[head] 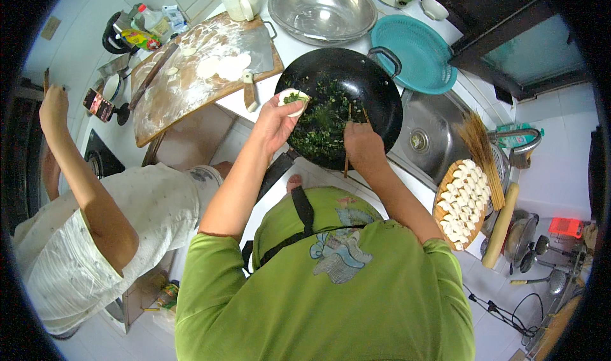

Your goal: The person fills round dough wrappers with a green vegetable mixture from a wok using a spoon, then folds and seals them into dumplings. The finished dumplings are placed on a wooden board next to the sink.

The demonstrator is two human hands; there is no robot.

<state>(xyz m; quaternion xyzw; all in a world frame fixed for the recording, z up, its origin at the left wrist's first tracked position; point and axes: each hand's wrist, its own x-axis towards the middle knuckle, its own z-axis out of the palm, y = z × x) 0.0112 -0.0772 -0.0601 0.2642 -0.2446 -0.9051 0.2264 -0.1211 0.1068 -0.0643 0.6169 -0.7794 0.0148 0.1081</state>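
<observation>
My left hand [279, 122] holds a round dough wrapper [288, 94] with chopped green filling on it, at the left rim of a black wok [382, 93]. Inside the wok lies more chopped green filling [320, 127] with pale bits. Over the wok's right side, my right hand [365, 143] grips a pair of wooden chopsticks [346, 165], their tips close to the filling. Left of the wok, a floured wooden board [167, 117] carries several flat dough wrappers [208, 67], a rolling pin [153, 77] and a cleaver [249, 91].
A steel basin [322, 10] and a teal plastic basket [413, 55] stand behind the wok. To the right are a steel sink [429, 136] and a tray of white dumplings [463, 203]. Another person [110, 227] stands at left, near a phone on a stand [99, 105].
</observation>
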